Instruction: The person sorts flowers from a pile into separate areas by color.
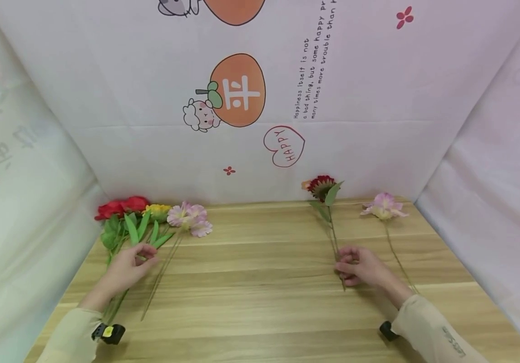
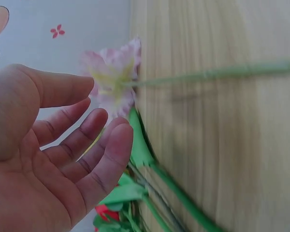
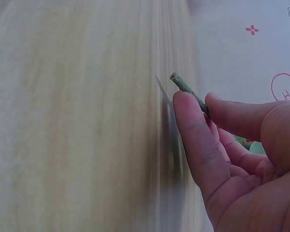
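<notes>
My right hand (image 1: 363,267) pinches the lower stem of a dark red artificial flower (image 1: 322,187) with green leaves; a bit of orange bloom shows beside its head. In the right wrist view, the cut end of the green stem (image 3: 188,92) sticks out past thumb and forefinger. My left hand (image 1: 129,268) is over the stems of the flowers at the left, its fingers loosely bent around nothing. Beside it lie red flowers (image 1: 123,206), a yellow flower (image 1: 157,210) and pink flowers (image 1: 189,218), whose long thin stems run toward me.
Another pink flower (image 1: 384,206) lies at the right end of the wooden table (image 1: 250,302), its stem passing near my right wrist. A printed white cloth (image 1: 151,151) stands along the back edge, with white cloth walls on both sides.
</notes>
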Motion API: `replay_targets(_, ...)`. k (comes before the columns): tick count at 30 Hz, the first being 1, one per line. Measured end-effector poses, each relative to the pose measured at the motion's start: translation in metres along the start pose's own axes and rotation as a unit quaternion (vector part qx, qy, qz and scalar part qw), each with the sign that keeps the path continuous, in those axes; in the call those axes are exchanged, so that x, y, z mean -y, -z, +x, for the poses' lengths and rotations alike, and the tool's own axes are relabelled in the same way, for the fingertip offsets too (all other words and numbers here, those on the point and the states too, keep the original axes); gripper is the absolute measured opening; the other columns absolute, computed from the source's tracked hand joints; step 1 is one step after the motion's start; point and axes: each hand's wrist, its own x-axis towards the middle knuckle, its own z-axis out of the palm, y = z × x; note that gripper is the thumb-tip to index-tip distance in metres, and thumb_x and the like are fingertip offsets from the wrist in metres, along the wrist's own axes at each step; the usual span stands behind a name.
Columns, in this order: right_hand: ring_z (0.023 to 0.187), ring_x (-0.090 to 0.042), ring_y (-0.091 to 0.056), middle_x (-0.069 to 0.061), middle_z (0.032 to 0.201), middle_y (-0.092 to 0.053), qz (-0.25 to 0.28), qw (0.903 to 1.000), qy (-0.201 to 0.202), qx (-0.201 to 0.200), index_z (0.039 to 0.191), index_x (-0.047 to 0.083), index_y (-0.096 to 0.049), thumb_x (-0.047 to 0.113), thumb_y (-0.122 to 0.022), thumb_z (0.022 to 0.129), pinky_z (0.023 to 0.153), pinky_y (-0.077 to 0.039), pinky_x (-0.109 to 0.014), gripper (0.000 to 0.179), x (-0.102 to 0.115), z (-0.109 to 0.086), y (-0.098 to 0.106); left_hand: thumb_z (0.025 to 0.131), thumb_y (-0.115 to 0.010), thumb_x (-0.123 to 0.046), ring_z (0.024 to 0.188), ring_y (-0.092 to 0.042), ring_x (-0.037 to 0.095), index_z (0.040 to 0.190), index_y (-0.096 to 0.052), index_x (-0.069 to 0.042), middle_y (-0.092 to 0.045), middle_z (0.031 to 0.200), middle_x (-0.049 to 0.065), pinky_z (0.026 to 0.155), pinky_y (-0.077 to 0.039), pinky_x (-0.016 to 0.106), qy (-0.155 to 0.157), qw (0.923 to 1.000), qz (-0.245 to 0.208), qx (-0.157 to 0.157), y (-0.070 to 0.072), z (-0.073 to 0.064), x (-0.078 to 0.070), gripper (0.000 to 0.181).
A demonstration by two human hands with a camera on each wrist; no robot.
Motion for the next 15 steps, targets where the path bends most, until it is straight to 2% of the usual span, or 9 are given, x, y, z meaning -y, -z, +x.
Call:
replay_targets(4, 0.082, -0.025, -0.068, -0.017, 0.104, -0.059, -0.01, 0.9999, -0.002, 0.001, 0.134, -0.014, -0.046, 0.003, -0.069, 0.096, 0.068, -0.063, -0.038, 0.047, -0.001, -0.002, 0.001, 0.098, -0.07, -0.018, 0.091, -0.067, 0.026, 0.119, -0.063, 0.004, -0.068, 0.107, 0.013, 0.071, -0.056, 0.031, 0.018, 0.9998, 0.006, 0.01, 0.007, -0.006, 0.01, 0.031)
replay_targets(7, 0.081, -0.024, -0.067, -0.016, 0.104, -0.06, -0.017, 0.9998, 0.0, 0.005, 0.135, -0.015, -0.046, 0.004, -0.069, 0.095, 0.067, -0.063, -0.038, 0.049, -0.002, -0.003, 0.002, 0.098, -0.069, -0.018, 0.092, -0.068, 0.028, 0.119, -0.063, 0.005, -0.068, 0.106, 0.013, 0.072, -0.056, 0.032, 0.02, 0.9997, 0.013, 0.011, 0.011, -0.008, 0.017, 0.032)
replay_targets(11, 0.079, -0.024, -0.067, -0.015, 0.102, -0.06, -0.015, 0.9999, -0.001, 0.008, 0.136, -0.015, -0.044, 0.004, -0.07, 0.095, 0.066, -0.063, -0.038, 0.052, -0.003, -0.004, 0.003, 0.099, -0.068, -0.015, 0.093, -0.068, 0.033, 0.118, -0.063, 0.007, -0.068, 0.105, 0.016, 0.076, -0.058, 0.04, 0.016, 0.9996, 0.022, 0.006, 0.017, -0.01, 0.025, 0.03)
replay_targets(15, 0.077, -0.023, -0.066, -0.015, 0.101, -0.061, -0.012, 0.9999, -0.004, 0.011, 0.139, -0.014, -0.042, 0.004, -0.07, 0.095, 0.065, -0.063, -0.039, 0.056, -0.002, -0.004, 0.003, 0.099, -0.067, -0.016, 0.095, -0.067, 0.037, 0.12, -0.062, 0.008, -0.068, 0.108, 0.02, 0.08, -0.058, 0.049, 0.027, 0.999, 0.034, 0.005, 0.021, -0.013, 0.032, 0.032)
